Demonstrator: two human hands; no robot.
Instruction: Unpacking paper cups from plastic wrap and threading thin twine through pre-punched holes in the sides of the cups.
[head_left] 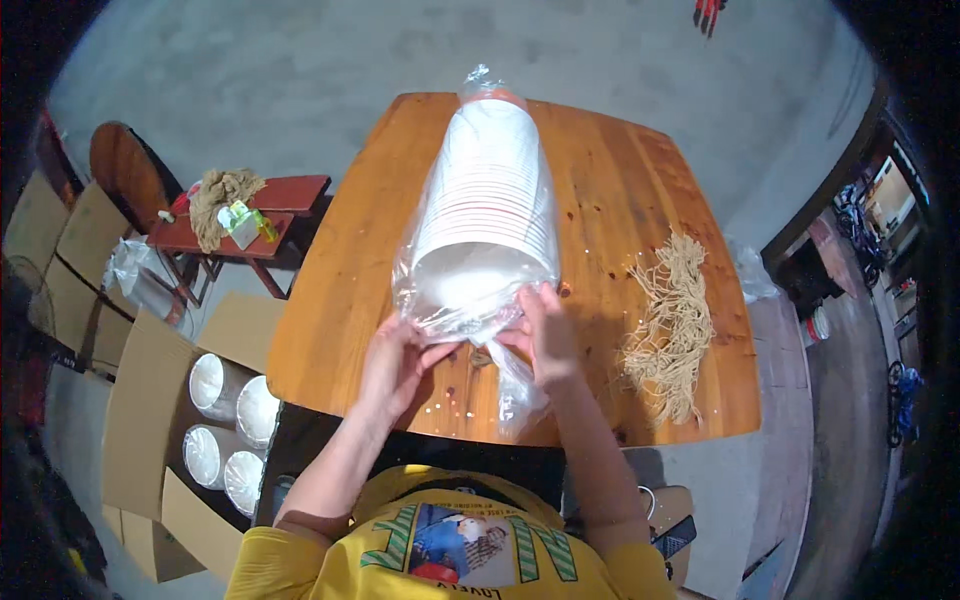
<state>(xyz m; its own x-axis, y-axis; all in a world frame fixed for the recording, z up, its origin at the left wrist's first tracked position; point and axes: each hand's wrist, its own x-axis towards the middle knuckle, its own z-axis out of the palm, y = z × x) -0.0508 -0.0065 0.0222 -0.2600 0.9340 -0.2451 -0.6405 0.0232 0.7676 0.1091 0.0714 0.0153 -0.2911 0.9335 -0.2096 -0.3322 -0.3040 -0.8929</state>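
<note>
A long stack of white paper buckets point(485, 205) lies on its side on the wooden table, inside a clear plastic bag point(470, 322). The wide open mouth of the nearest bucket faces me. My left hand point(395, 365) closes on the bag's near edge at the left of that mouth. On the right, my right hand point(542, 335) pinches the gathered plastic just below the rim. A loose tail of the bag hangs down between my hands toward the table's front edge.
Tan strings point(670, 330) lie bundled on the table's right side. At the lower left stands an open cardboard box point(150, 420) with several wrapped white stacks. A red bench point(300, 195) behind it carries more string and a small box. A phone point(675, 538) rests lower right.
</note>
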